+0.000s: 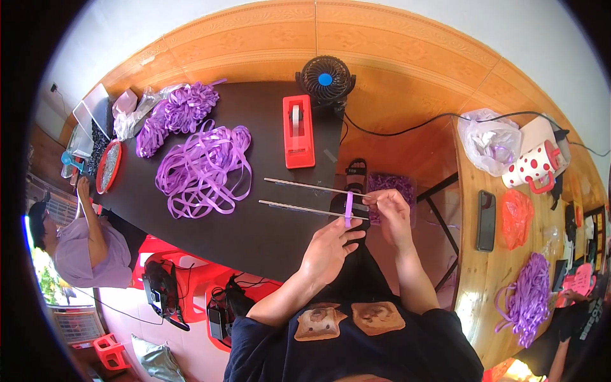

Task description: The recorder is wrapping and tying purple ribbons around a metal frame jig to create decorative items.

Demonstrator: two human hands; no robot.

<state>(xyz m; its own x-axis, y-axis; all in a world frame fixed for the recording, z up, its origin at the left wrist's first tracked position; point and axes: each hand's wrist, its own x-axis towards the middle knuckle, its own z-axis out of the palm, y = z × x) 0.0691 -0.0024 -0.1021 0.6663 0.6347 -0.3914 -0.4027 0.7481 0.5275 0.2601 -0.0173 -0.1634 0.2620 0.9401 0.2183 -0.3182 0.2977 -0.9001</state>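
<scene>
Two thin metal rods [299, 184] lie side by side, reaching from the dark table out past its edge toward me. A narrow purple ribbon [349, 207] is looped across both rods near their close ends. My left hand [326, 251] has its fingertips on the ribbon at the nearer rod, its other fingers somewhat apart. My right hand [393, 216] is closed in a pinch at the end of the farther rod; what lies between its fingertips is too small to make out. On the table to the left rests a loose heap of purple ribbon [203, 169].
A red tape dispenser [299, 143] and a black fan [325, 79] stand on the dark table [254, 242]. Beyond the ribbon sits a red tray [109, 167] near a seated person [95, 248]. The wooden table [474, 274] at right holds a phone [485, 221] and a dotted cup [530, 165].
</scene>
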